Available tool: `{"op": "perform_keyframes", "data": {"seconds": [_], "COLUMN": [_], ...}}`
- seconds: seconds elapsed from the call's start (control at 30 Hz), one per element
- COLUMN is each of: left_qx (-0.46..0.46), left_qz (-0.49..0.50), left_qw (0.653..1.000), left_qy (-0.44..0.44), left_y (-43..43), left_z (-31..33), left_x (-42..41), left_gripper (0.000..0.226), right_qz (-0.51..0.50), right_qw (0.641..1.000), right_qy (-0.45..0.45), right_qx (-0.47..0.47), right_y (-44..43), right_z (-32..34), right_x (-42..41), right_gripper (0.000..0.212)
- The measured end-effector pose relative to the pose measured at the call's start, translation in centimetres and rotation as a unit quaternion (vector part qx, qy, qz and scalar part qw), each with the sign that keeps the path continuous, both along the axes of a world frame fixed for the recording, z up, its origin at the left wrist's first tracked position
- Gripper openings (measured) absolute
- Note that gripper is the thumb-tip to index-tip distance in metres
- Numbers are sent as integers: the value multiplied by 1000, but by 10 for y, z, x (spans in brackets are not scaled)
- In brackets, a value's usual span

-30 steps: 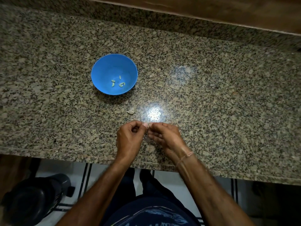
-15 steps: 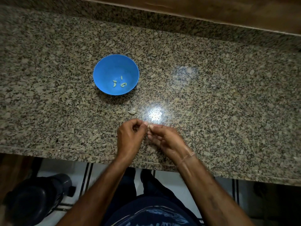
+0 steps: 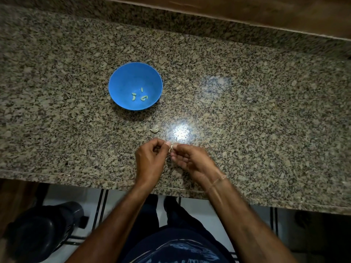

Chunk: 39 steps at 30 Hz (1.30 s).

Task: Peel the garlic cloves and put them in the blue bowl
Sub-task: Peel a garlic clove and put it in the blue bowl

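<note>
1. Pinched between both sets of fingertips in the head view, a small garlic clove [image 3: 171,146] is held just over the near part of the granite counter [image 3: 247,120].
2. From its own side, the left hand [image 3: 150,160] grips the clove with its thumb and curled fingers, knuckles facing up.
3. Opposite it, the right hand [image 3: 191,162] grips the clove with thumb and forefinger. Its other fingers are loosely bent beneath, and the two hands meet at the clove.
4. How much skin is on the clove is too small to tell.
5. Farther back and to the left of the hands, well apart from them, the blue bowl [image 3: 121,76] stands upright on the counter.
6. Inside the bowl, near the bottom on the right side, lie a few pale peeled cloves [image 3: 133,97].
7. Between the bowl and the hands, just beyond the left hand's knuckles, a pale garlic piece [image 3: 155,128] rests on the counter beside a bright glare spot.
8. Around the right wrist runs a thin thread band [image 3: 217,182].
9. Below the counter edge, at lower left, a dark rounded object [image 3: 41,230] stands on the light floor.
10. Along the far side of the counter runs a wooden ledge [image 3: 247,10].
</note>
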<state>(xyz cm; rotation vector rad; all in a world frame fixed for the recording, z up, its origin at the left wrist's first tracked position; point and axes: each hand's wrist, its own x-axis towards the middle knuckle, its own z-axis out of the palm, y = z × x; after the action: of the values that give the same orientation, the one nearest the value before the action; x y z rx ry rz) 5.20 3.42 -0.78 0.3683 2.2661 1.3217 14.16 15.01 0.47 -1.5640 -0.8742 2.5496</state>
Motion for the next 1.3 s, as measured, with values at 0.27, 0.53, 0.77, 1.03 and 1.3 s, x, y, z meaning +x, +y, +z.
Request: {"op": "perform_keyframes", "data": {"seconds": [0.27,0.53,0.77,1.03,1.3], "left_qx": [80,-16,94,137,-9], "left_qz": [136,-77,15,87,19], "left_qw": [901,995,956,909,991], "left_qy": [-405,69,-277,-384,-133], "left_y": [7,-4,-3,3,-1], "left_z": [-3,-6,-9,-5,-14], "left_x": [-12,-11,-9,-4,1], "left_gripper": [10,19,22,20,18], "right_qz": [149,45,128,66,0], "right_qw": [773,989,857,921,987], "right_qy": [44,7,31,61,38], "right_qx": [614,140,499,378,159], "right_y": [-11,-5,-14,-13,-11], "right_z": [-22,-4,-18,-19,-17], "right_x": [6,6,8,9,11], "right_gripper": [4,8,7,11,20]}}
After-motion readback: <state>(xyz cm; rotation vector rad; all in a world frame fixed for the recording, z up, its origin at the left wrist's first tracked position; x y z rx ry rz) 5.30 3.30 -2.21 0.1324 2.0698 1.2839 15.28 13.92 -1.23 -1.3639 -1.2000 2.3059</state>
